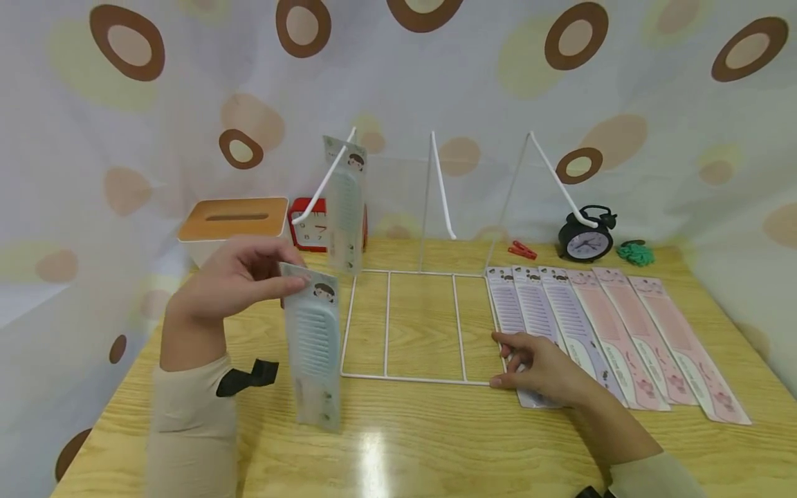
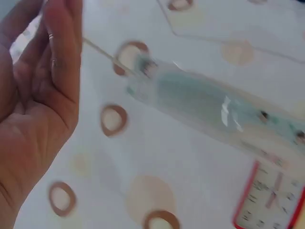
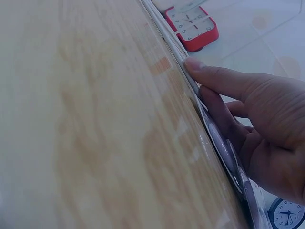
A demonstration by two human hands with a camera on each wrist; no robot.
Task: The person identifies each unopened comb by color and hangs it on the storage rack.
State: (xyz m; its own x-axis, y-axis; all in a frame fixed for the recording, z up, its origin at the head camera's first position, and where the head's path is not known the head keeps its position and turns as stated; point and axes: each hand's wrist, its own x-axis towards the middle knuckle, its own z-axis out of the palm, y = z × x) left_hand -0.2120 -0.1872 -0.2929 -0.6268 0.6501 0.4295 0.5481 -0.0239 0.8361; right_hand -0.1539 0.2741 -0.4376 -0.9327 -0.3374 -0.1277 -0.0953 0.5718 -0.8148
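Observation:
In the head view my left hand pinches the top of a packaged light-blue comb, which hangs upright in front of the rack's left side. A white wire display rack with three slanted hooks stands on the table. Another packaged blue comb hangs from its left hook; the left wrist view shows this hanging comb, while the held one is hidden there. My right hand grips the rack's front right corner between thumb and fingers, over the nearest packaged purple comb.
Packaged purple combs and pink combs lie in an overlapping row at right. Behind stand a tissue box, a red clock and a black alarm clock. Red clips and a green bundle lie nearby.

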